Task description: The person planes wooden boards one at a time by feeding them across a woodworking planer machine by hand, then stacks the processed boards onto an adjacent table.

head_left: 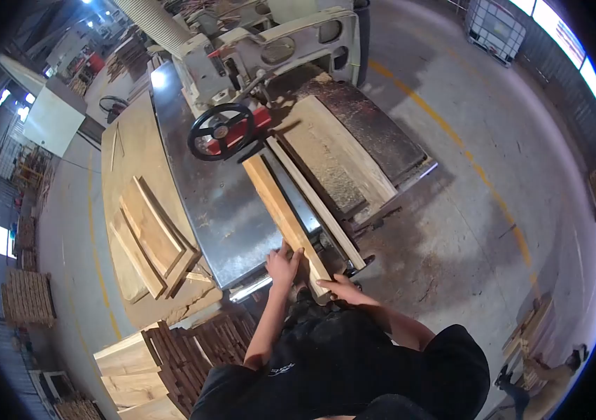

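Observation:
A long, pale wooden board (280,210) lies on the metal machine table (231,248), its near end reaching past the table edge toward my body. My left hand (284,267) grips the board from its left side, fingers bent over the edge. At the near end, my right hand (342,289) holds the board with the thumb on top; its other fingers are partly hidden beneath. Just right of the board runs a narrow wooden strip (312,199), roughly parallel to it. Beyond the board's far end is a black handwheel (221,131).
Several boards (151,234) lie on a plywood side table (130,154) at left. Stacked lumber (200,350) stands near my left side. A machine frame with a hose (154,21) rises at the back. A sawdust-covered wooden panel (333,150) lies right of the strip.

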The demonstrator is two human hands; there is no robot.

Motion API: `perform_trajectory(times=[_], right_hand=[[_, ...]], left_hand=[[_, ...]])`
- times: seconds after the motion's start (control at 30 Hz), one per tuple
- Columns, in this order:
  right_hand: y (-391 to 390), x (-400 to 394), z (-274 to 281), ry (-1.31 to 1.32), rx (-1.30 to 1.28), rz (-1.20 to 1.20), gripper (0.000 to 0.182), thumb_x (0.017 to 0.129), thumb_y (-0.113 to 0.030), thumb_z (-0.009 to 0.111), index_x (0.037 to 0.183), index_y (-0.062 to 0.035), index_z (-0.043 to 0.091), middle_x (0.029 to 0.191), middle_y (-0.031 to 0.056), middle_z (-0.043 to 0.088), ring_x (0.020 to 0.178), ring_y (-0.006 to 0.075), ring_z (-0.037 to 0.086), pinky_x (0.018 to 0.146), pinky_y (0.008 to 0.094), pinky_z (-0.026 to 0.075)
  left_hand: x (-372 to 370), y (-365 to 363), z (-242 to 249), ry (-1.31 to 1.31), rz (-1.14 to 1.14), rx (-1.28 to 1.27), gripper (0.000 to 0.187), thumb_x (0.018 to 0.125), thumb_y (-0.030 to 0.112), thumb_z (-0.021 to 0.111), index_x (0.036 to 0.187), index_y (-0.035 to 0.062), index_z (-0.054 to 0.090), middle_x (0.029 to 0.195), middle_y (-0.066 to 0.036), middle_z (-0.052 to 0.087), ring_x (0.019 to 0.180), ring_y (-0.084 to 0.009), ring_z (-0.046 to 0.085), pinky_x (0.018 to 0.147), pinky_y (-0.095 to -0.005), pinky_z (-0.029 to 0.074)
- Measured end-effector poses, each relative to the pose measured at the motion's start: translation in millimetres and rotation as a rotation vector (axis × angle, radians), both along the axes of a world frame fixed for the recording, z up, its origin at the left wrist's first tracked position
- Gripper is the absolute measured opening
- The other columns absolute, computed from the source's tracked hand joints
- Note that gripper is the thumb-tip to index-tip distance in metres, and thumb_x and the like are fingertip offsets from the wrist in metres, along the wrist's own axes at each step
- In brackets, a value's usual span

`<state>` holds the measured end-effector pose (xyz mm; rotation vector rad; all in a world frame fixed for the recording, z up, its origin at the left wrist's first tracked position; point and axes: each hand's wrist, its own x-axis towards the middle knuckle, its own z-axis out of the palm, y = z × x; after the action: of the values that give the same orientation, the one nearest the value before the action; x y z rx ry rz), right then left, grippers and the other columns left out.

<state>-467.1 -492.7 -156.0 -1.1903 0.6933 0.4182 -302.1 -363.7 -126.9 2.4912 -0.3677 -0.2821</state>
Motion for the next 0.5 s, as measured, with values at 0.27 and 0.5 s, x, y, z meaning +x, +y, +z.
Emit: perform_trajectory(times=[0.27,0.5], right_hand=[[-7.0,14.4,-3.4,0.044,0.348,-0.425,0.046,0.091,-0.052,0.065,0.102,-0.0083,0.062,0.089,0.0075,0.07,0.071,0.0169,0.065,0.056,0.0271,0.045],[-4.0,63.5,-70.3,0.133,-0.192,-0.34,0.063,0.089,-0.069,0.054,0.099,-0.0067,0.065,0.085,0.0073,0.073,0.068,0.0173,0.069,0.056,0.0279,0.049]], left_hand=[[9.3,-97.2,-49.0,-0.35,0.19,-0.001,0.067,0.095,0.039,0.049,0.142,-0.0065,0.036,0.152,-0.023,0.033,0.145,-0.0386,0.024,0.11,-0.0596,0.021],[40.3,-106.2,-26.7,-0.305,0.28,0.001,0.076,0.092,0.05,0.053,0.141,-0.0049,0.038,0.152,-0.024,0.032,0.145,-0.0378,0.023,0.113,-0.058,0.018]])
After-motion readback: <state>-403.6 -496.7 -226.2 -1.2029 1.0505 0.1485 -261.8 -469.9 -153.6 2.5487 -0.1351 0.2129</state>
